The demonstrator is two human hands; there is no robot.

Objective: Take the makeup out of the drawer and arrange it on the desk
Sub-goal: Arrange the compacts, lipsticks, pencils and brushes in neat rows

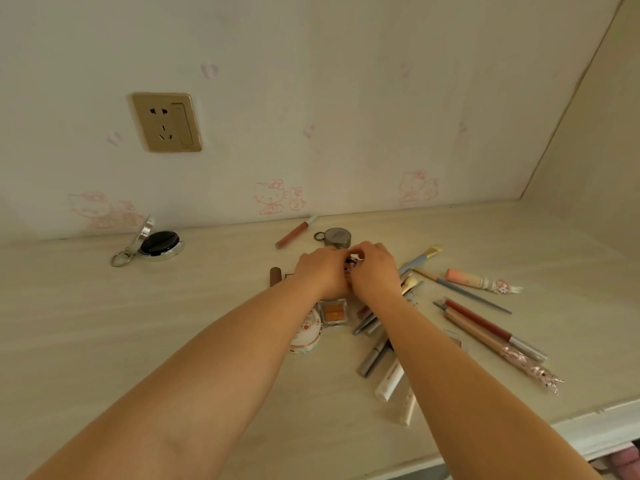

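Note:
Both my hands meet over the middle of the pale desk. My left hand and my right hand together hold a small dark patterned makeup item, mostly hidden between the fingers. Makeup lies scattered around: a round grey tin, a pink lip gloss, an orange eyeshadow square, a floral round compact, brushes, long pencils, grey tubes, a white tube. The drawer is not in view.
An open round mirror compact with a key ring sits at the back left. A peach tube with a charm lies at the right. The wall with a gold socket backs the desk. The desk's front edge runs at the lower right.

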